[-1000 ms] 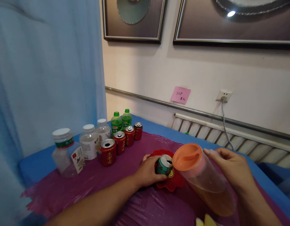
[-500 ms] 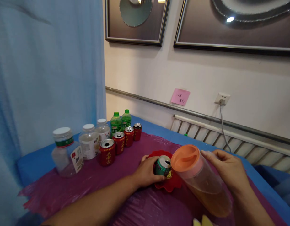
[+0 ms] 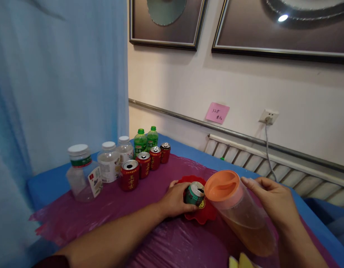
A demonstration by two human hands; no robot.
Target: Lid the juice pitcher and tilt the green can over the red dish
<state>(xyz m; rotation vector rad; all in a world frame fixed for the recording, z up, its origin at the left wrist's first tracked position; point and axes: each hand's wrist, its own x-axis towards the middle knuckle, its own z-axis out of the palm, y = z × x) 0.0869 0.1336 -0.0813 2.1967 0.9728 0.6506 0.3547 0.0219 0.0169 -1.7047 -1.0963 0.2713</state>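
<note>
My left hand [image 3: 178, 199] is closed around a green drink can [image 3: 194, 193] with an opened top, tilted a little to the right over a red scalloped plate [image 3: 201, 216]. My right hand [image 3: 275, 197] grips a clear pitcher [image 3: 244, 219] from its far right side; the handle itself is hidden. The pitcher leans left, its orange lid [image 3: 222, 185] close beside the can's opening. Brownish liquid fills its lower part. I cannot make out any stream between lid and can.
Several red cans [image 3: 130, 175] stand in a row on the purple plastic sheet [image 3: 113, 212]. Behind them are green bottles [image 3: 140, 142] and clear jars with white lids [image 3: 81, 175]. Yellow pieces [image 3: 243, 261] lie at the front edge. A radiator [image 3: 244, 160] runs along the wall.
The view has shifted slightly, so the background sits a little further right and higher. Both hands keep their hold on the can and the pitcher, with almost no movement between them.
</note>
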